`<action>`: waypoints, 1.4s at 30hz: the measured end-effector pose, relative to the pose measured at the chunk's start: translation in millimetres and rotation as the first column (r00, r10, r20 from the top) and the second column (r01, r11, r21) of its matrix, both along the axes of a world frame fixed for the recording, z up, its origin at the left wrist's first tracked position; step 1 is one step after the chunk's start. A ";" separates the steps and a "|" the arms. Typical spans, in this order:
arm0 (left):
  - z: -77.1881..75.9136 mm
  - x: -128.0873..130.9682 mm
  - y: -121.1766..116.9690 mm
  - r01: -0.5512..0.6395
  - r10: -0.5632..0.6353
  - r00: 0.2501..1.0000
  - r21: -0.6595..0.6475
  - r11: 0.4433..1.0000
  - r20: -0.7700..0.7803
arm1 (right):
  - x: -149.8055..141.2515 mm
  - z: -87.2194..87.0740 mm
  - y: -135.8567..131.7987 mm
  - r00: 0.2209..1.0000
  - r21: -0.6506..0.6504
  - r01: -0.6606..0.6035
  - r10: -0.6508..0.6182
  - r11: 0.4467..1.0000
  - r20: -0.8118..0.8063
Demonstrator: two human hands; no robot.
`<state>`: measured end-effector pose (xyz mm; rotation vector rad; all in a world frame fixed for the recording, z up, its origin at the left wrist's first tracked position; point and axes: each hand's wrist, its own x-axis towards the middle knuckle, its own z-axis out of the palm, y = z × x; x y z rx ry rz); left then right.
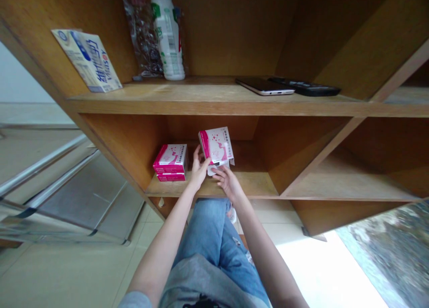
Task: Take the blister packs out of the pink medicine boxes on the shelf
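Observation:
A pink and white box (216,145) is held up in the lower shelf compartment, its bottom flap open. My left hand (198,169) grips the box's left side with the fingers wrapped round it. My right hand (227,181) is under the box, fingers pinching at the open flap and something white there. Two more pink and white boxes (170,162) lie stacked on the lower shelf board (254,185), just left of my left hand.
On the upper shelf (208,96) stand a white bottle (167,35), a clear plastic bag (142,35), a blue and white box (87,60), a phone (264,86) and a dark remote (306,88). A metal rack (60,183) lies at the left. My knees in jeans (214,241) are below.

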<state>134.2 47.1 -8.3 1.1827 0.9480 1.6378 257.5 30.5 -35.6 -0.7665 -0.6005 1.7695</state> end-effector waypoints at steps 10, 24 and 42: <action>-4.5 0.8 -2.6 0.043 -0.041 0.996 0.023 0.999 -0.084 | -2.3 -18.2 8.9 0.975 0.000 -0.025 0.025 1.000 -0.223; 15.8 4.9 6.9 0.017 -0.016 1.000 0.081 0.997 -0.019 | -5.0 -18.6 7.0 0.984 0.079 0.055 -0.041 0.995 -0.174; 41.7 -6.3 32.2 -0.093 0.113 0.987 0.170 0.981 -0.113 | -4.0 -16.9 -3.7 0.983 0.078 0.066 -0.052 0.995 -0.175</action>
